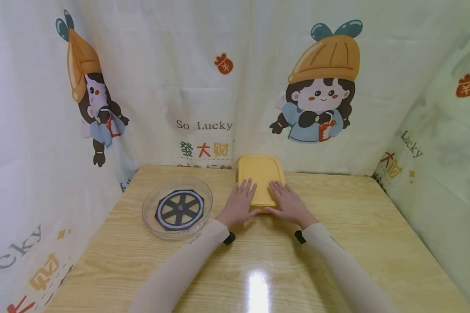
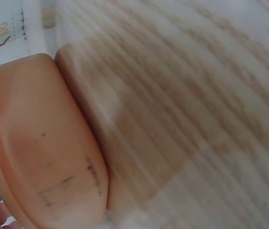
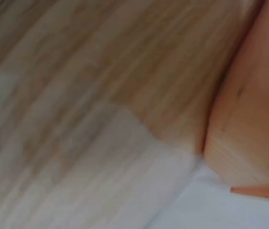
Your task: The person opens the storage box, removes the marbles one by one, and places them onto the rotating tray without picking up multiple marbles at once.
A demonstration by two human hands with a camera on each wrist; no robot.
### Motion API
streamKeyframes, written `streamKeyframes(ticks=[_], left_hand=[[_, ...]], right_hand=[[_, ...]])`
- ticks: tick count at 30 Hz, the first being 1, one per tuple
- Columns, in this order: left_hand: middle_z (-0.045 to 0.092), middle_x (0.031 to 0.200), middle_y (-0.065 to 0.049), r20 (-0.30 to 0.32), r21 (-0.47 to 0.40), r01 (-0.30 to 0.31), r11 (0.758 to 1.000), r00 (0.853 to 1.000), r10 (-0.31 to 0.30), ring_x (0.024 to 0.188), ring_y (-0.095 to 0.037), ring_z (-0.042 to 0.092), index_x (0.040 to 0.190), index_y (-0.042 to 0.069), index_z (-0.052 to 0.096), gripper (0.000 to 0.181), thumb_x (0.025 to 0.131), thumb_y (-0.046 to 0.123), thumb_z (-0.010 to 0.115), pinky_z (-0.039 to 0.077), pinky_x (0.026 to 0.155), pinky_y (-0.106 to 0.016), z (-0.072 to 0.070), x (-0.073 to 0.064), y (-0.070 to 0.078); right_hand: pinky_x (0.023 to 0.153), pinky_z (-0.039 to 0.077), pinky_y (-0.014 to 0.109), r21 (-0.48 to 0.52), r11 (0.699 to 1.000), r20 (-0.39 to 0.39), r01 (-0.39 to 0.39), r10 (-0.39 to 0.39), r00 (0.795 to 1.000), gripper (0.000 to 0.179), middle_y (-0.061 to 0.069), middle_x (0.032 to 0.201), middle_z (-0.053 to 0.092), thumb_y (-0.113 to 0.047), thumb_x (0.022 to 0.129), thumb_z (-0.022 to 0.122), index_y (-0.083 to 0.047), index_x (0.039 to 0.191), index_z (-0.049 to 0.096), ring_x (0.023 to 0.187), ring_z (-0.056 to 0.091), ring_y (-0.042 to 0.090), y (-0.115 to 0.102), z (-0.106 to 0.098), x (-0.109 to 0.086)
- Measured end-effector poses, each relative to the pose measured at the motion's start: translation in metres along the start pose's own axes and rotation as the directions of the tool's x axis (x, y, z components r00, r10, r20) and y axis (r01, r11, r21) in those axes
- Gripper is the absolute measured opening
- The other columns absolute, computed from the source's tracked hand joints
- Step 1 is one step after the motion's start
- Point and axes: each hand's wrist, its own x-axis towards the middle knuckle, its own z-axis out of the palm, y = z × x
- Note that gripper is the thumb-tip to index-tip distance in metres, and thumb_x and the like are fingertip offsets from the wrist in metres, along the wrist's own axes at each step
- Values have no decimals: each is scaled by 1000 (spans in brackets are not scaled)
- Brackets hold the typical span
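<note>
A yellow lidded plastic box (image 1: 260,171) sits at the back of the table, its long side running away from me. My left hand (image 1: 239,206) rests with straight fingers on the lid's near left corner. On the near right corner lie the extended fingers of my right hand (image 1: 291,204). Both thumbs point inward by the box's near side. In the left wrist view, the box wall (image 2: 48,143) shows dark scuffs, with a few fingers at the left edge. The right wrist view catches another part of the wall (image 3: 249,124) standing on the wood.
Left of the box stands a clear round dish (image 1: 150,224), with a black spoked disc (image 1: 180,209) with a pale ring in it. The wooden table (image 1: 356,243) ends at a printed curtain (image 1: 258,87) behind and at both sides.
</note>
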Motion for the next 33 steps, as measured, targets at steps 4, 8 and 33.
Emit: streamKeyframes(ticks=[4, 8, 33], left_hand=[[12, 158, -15, 36, -8, 0, 1000, 999, 0, 146, -31, 15, 152, 9, 14, 81, 93, 58, 41, 18, 118, -47, 5, -2, 1], [18, 157, -16, 43, -18, 1, 1000, 999, 0, 146, -31, 18, 151, 9, 17, 78, 94, 56, 40, 20, 118, -45, 8, -3, 0], [22, 155, -18, 49, -47, -33, 998, 998, 36, 145, -33, 18, 150, 9, 22, 74, 94, 52, 44, 20, 118, -44, 3, -22, -1]], right_hand=[[114, 26, 51, -15, 1000, 19, 3, -3, 1000, 81, 19, 150, 34, -51, 89, 54, 2, 145, 30, 140, 32, 34, -1, 5, -1], [114, 26, 51, -29, 1000, 32, 0, 1, 999, 80, 19, 150, 34, -50, 89, 54, 2, 145, 31, 140, 32, 34, -2, 7, -1], [114, 25, 52, -37, 999, 99, 37, -34, 995, 83, 20, 152, 29, -52, 90, 52, 4, 145, 28, 141, 28, 34, -16, 0, -10]])
